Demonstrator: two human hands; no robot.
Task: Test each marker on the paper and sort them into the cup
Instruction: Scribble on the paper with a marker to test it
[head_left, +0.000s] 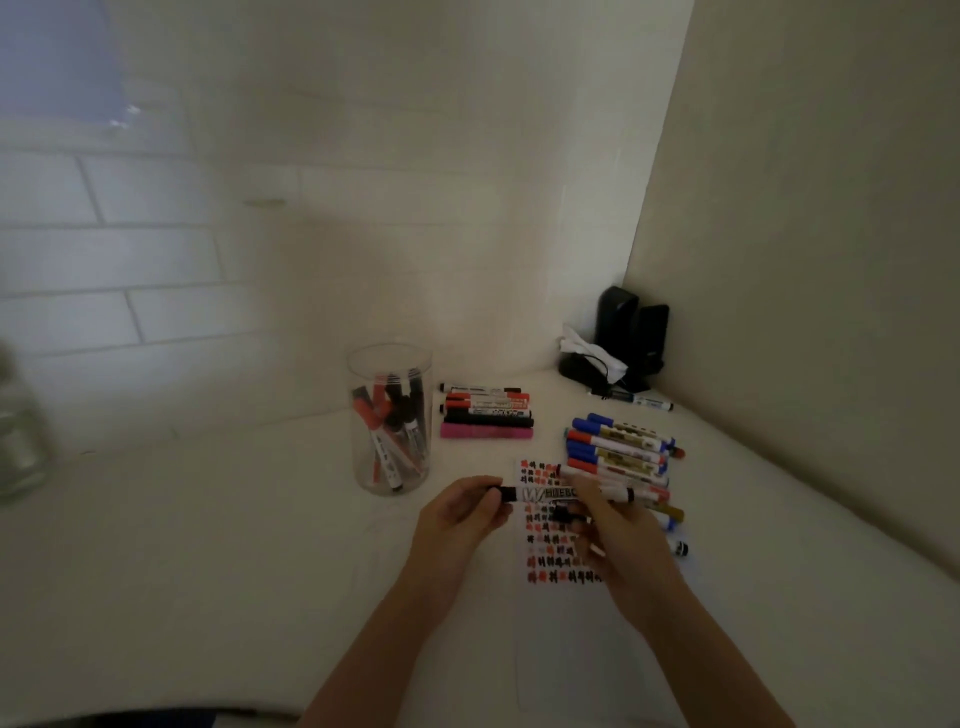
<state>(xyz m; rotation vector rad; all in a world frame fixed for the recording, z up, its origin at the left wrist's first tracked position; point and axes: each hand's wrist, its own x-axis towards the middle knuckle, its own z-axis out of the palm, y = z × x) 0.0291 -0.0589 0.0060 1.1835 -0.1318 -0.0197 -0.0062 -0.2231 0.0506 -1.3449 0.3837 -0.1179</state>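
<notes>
A black whiteboard marker (545, 493) lies level between both hands, just above the paper (556, 613). My left hand (457, 514) grips its left end and my right hand (618, 535) holds its right part; a small dark piece, maybe a cap, sits under my right fingers. Red and black test marks cover the paper's top. The clear cup (390, 418) stands to the left with several red and black markers inside. A row of markers (487, 410) lies behind the paper. Several blue and red markers (621, 452) lie to the right.
A black stand with white tissue (618, 348) sits in the back right corner, with a lone pen (641, 400) before it. A clear glass jar (21, 447) is at the far left edge. Walls close in behind and to the right.
</notes>
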